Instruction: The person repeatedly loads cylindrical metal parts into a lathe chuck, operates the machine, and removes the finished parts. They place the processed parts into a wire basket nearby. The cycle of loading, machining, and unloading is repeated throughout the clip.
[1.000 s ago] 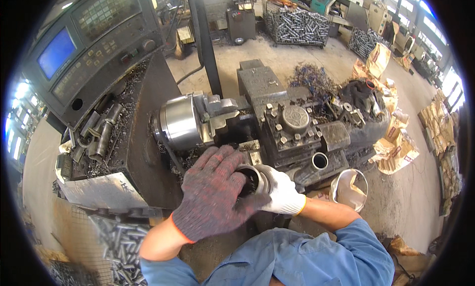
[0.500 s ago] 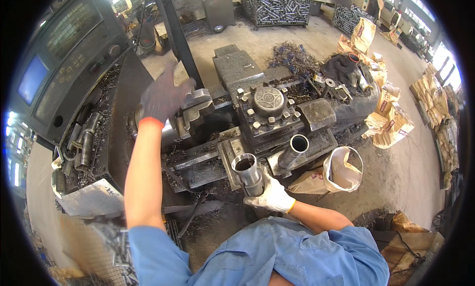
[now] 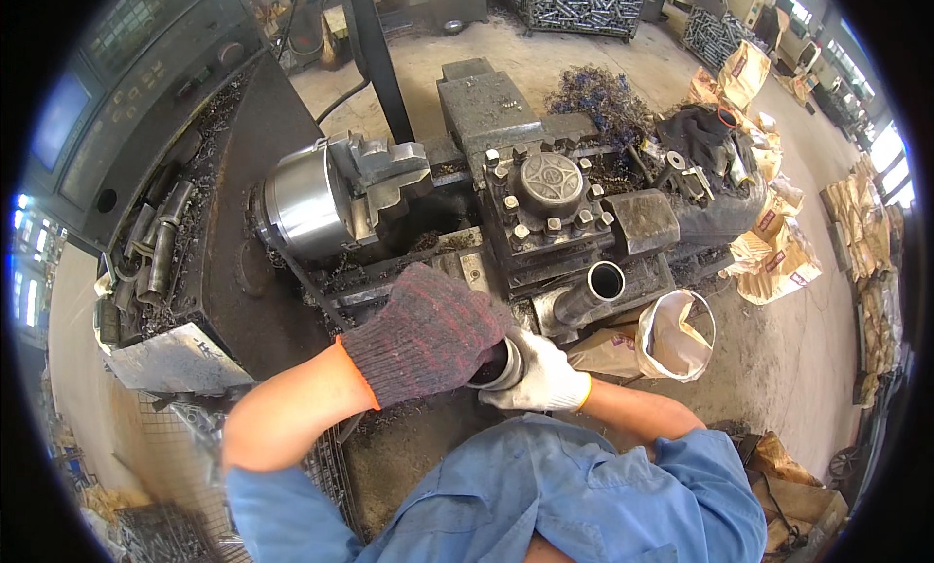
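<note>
A hollow metal sleeve (image 3: pixel 507 369) stands tilted in front of me, its dark bore facing up. My right hand (image 3: pixel 543 373), in a white glove, is wrapped around its right side. In a dark knitted glove with an orange cuff, my left hand (image 3: pixel 428 327) closes over the sleeve's left rim and hides much of it; its fingertips are out of sight. Just beyond, a lathe has a shiny chuck (image 3: pixel 309 199) with stepped jaws and nothing visible between them. To the chuck's right sits the bolted tool post (image 3: pixel 551 185).
A dark tube (image 3: pixel 592 292) leans on the carriage, right of my hands. Beside it stands an open paper-lined bin (image 3: pixel 678 344). Curled swarf (image 3: pixel 601 106) and tools lie on the lathe bed. At left is a tray (image 3: pixel 161 242) of metal parts; paper bags (image 3: pixel 778 252) are at right.
My left hand has come down from over the chuck to the metal sleeve and closed on it. My right hand stays around the sleeve. The view has shifted slightly.
</note>
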Demonstrator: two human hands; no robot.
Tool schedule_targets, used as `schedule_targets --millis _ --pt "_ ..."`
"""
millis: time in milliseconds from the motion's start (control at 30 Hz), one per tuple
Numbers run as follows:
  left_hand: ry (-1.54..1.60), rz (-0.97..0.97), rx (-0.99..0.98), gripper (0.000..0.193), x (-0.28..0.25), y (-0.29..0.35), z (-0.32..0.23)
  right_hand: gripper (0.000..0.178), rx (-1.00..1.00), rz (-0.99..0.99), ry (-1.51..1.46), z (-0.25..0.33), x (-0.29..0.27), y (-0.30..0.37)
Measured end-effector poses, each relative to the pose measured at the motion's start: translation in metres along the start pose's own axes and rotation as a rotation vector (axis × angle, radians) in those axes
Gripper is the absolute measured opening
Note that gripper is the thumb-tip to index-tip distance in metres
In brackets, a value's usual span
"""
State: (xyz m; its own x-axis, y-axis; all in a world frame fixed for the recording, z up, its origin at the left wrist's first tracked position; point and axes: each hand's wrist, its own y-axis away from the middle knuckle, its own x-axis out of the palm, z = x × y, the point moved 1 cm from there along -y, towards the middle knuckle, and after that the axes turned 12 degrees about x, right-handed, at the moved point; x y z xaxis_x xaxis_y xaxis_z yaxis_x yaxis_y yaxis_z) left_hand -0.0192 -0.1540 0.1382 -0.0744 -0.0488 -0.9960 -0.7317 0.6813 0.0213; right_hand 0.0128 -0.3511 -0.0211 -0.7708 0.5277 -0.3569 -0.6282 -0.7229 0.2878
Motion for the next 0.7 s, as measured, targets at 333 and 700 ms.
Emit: schedule_targets --millis 333,700 --pt "-0.42 -0.233 -0.146 0.019 -0.032 -0.009 0.086 0.107 0.265 0.078 -0.203 -0.014 0.002 0.001" --pt "1.524 -0.522 -0.58 0.071 0.135 0.046 0.04 0.086 0.28 0.263 -0.407 -0.023 -0.002 0.0"
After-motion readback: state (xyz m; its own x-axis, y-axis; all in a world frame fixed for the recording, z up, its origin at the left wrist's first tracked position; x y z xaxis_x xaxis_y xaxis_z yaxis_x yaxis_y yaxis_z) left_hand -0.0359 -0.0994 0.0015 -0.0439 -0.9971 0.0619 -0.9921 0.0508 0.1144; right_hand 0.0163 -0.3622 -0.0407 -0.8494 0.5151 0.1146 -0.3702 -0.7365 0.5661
